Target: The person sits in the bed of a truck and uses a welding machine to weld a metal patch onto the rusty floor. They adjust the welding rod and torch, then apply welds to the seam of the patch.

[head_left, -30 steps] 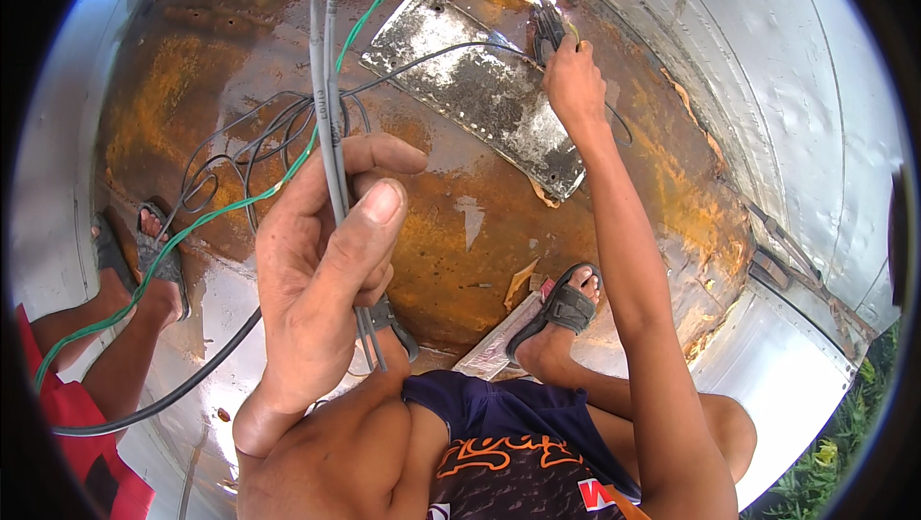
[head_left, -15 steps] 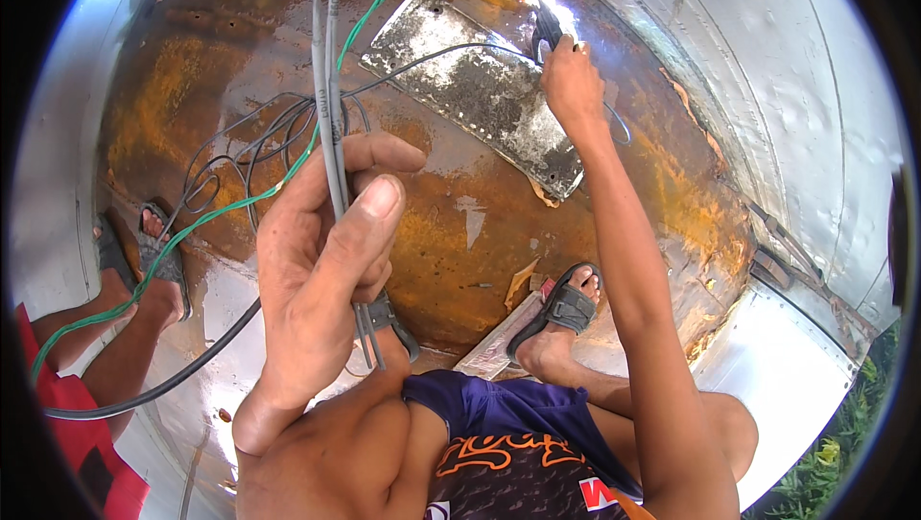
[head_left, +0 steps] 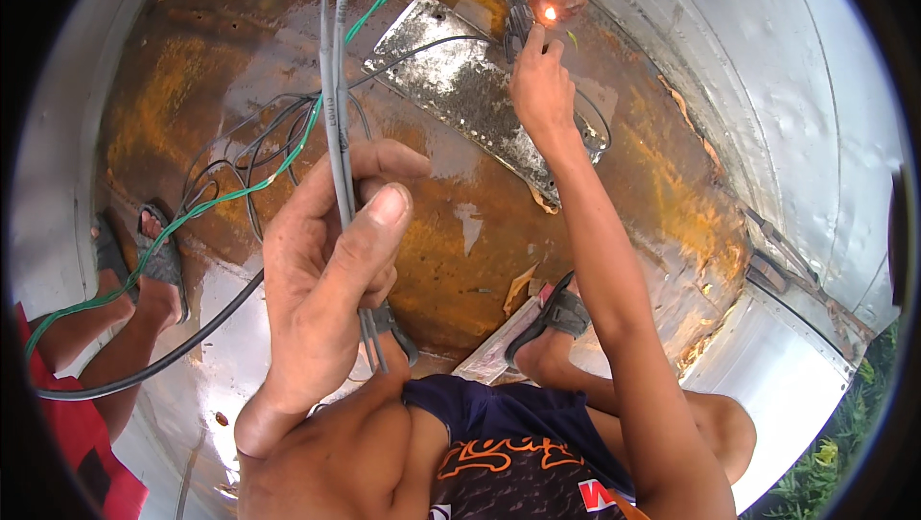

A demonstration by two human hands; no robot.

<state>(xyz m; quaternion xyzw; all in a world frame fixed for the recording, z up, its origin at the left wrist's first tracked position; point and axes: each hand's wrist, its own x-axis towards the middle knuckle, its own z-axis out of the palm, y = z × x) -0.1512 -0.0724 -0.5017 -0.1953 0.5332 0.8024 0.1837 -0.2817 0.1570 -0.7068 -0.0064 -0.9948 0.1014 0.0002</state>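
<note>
My left hand (head_left: 331,247) is closed around a small bunch of thin grey welding rods (head_left: 331,98), their long ends pointing up and away, the short ends showing below the palm. Reaching far ahead, my right hand (head_left: 543,88) grips a black welding electrode holder (head_left: 518,23). A cable runs from the holder. Just right of the holder, a small orange-white glow (head_left: 550,13) burns on the rusty, wet metal floor (head_left: 422,232), beside the foot of the curved metal wall (head_left: 710,50). Any rod in the holder's jaws is hard to make out.
A dirty white rectangular plate (head_left: 460,74) lies near the holder. Black cable coils (head_left: 254,141) and a green twisted wire (head_left: 221,201) cross the left side. Another person's sandalled feet (head_left: 158,251) stand there. Dry leaves (head_left: 520,285) and a metal bar (head_left: 499,336) lie near my feet.
The bright white arc and sparks have shrunk to a small orange glow. My right hand and the holder have moved slightly left, off that spot. My left hand keeps the rods.
</note>
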